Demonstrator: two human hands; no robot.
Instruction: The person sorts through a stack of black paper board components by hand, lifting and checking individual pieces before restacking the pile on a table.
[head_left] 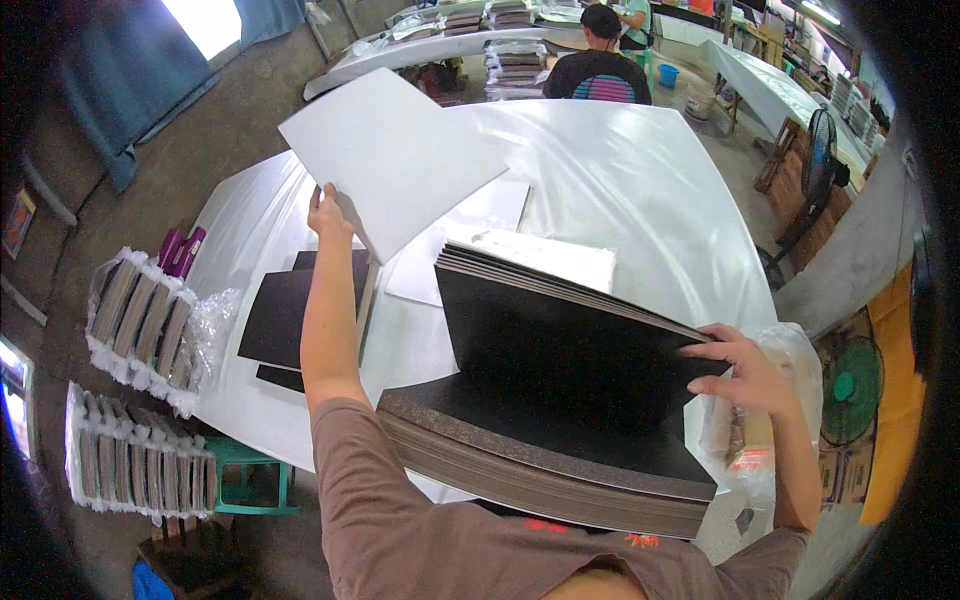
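My left hand (330, 213) is closed on the near left edge of a white rectangular sheet (395, 155), raised and tilted over the table. My right hand (742, 372) grips the right edge of several black sheets (560, 335), which stand tilted up from a thick stack (560, 475) of similar sheets close to my body. The stack's layered edges look brown-grey. Beneath the raised white sheet, another white sheet (510, 205) lies on the table. Left of my left forearm sits a smaller pile of black sheets (285, 320). My right thumb shows against the black face; the other fingers are partly hidden.
The table (640, 180) has a glossy white cover. A plastic-wrapped white pack (550, 255) lies behind the black sheets. Wrapped bundles (140, 310) and a green stool (250, 475) stand at the left. A fan (845, 390) is at the right; a seated person (605, 65) is beyond the table.
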